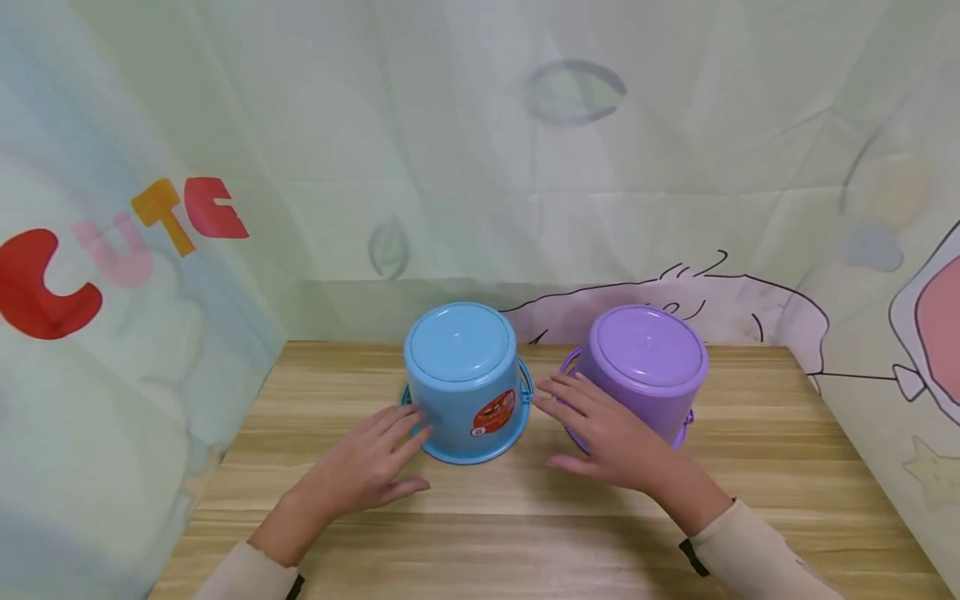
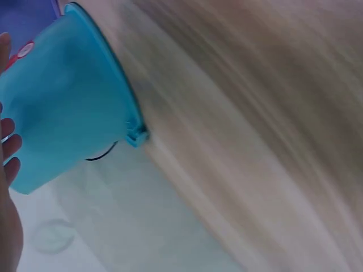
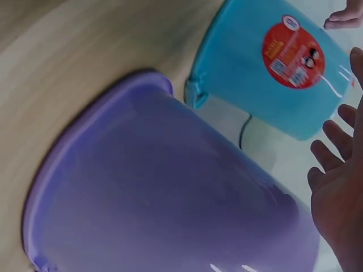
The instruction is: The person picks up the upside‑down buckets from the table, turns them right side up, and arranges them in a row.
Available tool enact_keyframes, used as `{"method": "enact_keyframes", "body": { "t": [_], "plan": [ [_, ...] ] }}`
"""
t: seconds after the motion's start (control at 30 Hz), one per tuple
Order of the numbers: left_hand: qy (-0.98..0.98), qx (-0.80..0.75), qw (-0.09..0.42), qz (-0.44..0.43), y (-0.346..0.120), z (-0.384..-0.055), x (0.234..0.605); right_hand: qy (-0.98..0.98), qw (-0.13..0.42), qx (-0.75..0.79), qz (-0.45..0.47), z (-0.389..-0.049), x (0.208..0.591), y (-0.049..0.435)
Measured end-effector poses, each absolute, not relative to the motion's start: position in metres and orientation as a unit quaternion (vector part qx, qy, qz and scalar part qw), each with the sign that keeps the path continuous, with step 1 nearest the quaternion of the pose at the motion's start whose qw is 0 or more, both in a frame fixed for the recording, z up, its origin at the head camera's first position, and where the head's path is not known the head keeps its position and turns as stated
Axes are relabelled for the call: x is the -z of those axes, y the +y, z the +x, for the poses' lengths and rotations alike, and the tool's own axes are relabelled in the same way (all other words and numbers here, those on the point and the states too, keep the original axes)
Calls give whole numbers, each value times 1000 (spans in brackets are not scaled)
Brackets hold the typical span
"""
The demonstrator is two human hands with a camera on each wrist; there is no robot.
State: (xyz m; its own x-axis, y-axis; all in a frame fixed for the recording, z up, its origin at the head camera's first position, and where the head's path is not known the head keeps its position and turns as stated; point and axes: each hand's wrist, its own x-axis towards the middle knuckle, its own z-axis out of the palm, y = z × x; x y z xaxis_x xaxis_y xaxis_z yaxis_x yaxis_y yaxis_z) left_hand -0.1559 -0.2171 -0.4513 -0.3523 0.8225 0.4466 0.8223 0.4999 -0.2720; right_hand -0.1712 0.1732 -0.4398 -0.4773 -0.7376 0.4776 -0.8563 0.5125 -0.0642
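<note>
A blue bucket (image 1: 459,342) stands upside down on the wooden table, a round red label (image 3: 293,52) on its side. To its right a purple bucket (image 1: 651,346) is also upside down, its handle hanging behind. My left hand (image 1: 367,458) is at the near left side of the blue bucket, fingers extended and spread, holding nothing. Between the two buckets reaches my right hand (image 1: 611,429), fingers loosely straight; it overlaps the front of the purple bucket in the head view. In the left wrist view the fingers (image 2: 11,148) show beside the blue bucket's wall.
The wooden tabletop (image 1: 480,550) runs up to a printed fabric backdrop (image 1: 450,167) close behind both buckets. Fabric walls also rise at the left, with coloured letters (image 1: 213,208), and at the right, with a pink balloon print (image 1: 941,333).
</note>
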Motion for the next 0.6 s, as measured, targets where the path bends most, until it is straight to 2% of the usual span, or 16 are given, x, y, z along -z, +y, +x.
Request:
{"method": "enact_keyframes", "body": {
  "t": [0.6],
  "plan": [
    [-860, 83, 222, -451, -228, -176, 489, -854, 164, -163, 467, -190, 487, 149]
  ]
}}
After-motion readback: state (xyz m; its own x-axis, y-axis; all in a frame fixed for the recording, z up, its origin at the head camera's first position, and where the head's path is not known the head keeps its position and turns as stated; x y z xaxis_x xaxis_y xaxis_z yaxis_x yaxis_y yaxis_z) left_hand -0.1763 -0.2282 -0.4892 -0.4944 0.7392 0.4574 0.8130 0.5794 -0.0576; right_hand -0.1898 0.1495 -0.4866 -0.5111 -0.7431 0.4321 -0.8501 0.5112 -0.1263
